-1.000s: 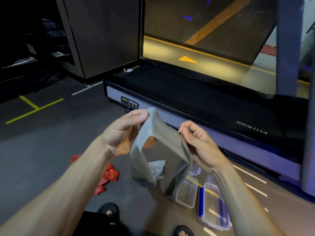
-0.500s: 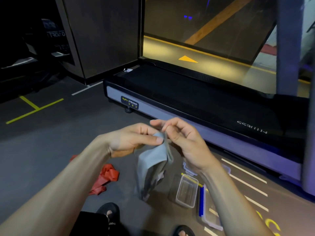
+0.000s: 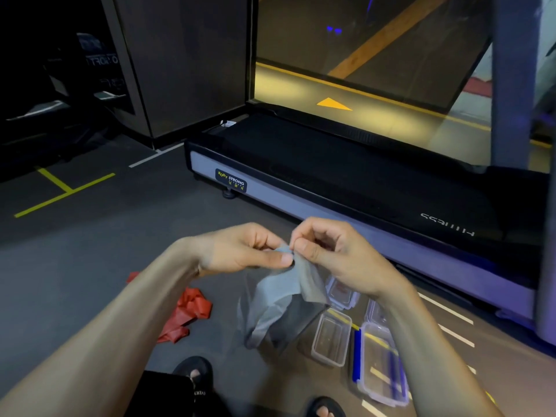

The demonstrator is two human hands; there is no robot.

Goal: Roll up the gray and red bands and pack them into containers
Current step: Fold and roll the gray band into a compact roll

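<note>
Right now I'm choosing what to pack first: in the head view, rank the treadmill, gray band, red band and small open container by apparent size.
1. treadmill
2. gray band, though it hangs nearer the camera
3. red band and small open container look alike; not ranked

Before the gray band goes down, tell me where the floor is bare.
Bare floor lies left of the red band, out to the yellow floor lines, and between the hands and the treadmill. It is crowded at lower right, where the clear containers and lids sit under the gray band.
</note>
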